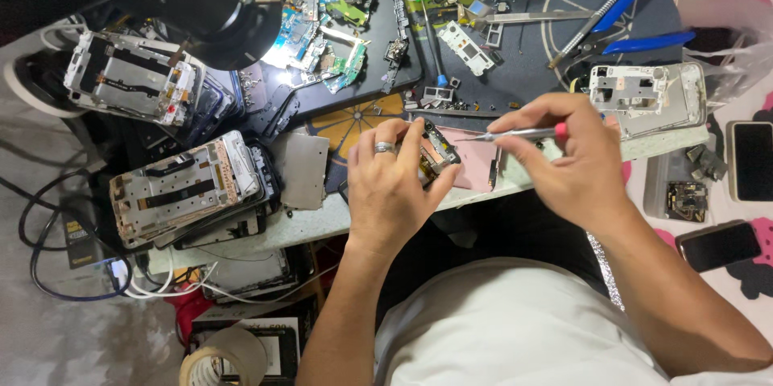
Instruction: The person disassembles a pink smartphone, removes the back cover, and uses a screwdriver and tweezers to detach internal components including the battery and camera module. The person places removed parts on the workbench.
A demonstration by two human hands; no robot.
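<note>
At the middle of the worktop (322,225), the left hand (390,185) (a ring on one finger) is curled closed around a small phone frame (437,154), its fingertips pinching the part's near edge just above a pink sheet (475,162). The right hand (576,156), at about three o'clock from it, has its fingers closed on a slim screwdriver (523,134) with a red collar, the metal tip pointing towards nine o'clock and lying at the frame's far edge; whether the tip actually touches cannot be made out.

At nine o'clock of the left hand lies a stack of stripped phone chassis (181,189), with a second chassis (129,80) farther out towards ten o'clock. At twelve o'clock a dark mat (378,56) carries loose circuit boards (322,40) under a bright lamp glare. Towards one o'clock sit blue-handled pliers (644,40) and a white phone frame (644,96). Well apart at three o'clock, two dark phones (753,161) rest on a flowered cloth. A roll of tape (229,358) sits at seven o'clock, below the worktop's edge.
</note>
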